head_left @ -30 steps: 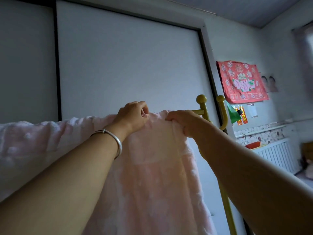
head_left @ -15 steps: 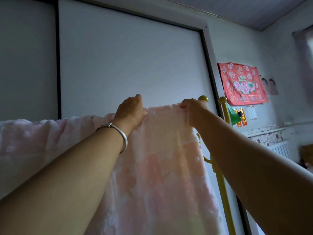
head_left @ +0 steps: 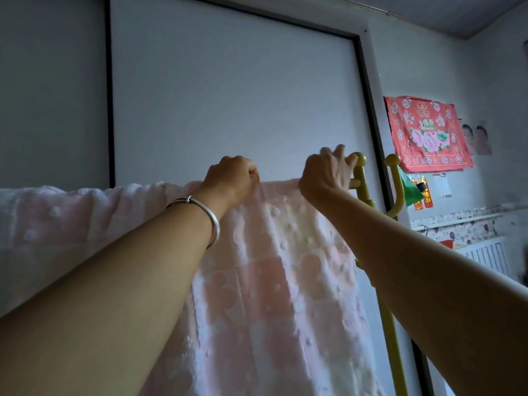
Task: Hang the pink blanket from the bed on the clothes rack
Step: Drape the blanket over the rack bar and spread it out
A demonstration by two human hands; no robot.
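left hand (head_left: 231, 178) fisted on pink blanket (head_left: 274, 267) | right hand (head_left: 324, 174) (fingers spread) | wardrobe door (head_left: 228, 104) behind

Both arms stretched up and forward, elbows nearly straight, forearms angling in toward each other. Left grip (head_left: 233, 178) curled into a loose fist, knuckles up, fingertips tucked under and pinching the top edge of the pink blanket (head_left: 274, 281). Silver bangle (head_left: 200, 212) sitting on that wrist, just below the grip. Right grip (head_left: 325, 174) close beside the left one, not touching, back of hand facing the camera, fingers (head_left: 338, 152) lifted and a bit spread, thumb side pressed down at the blanket edge. Can't tell if it's actually pinching.
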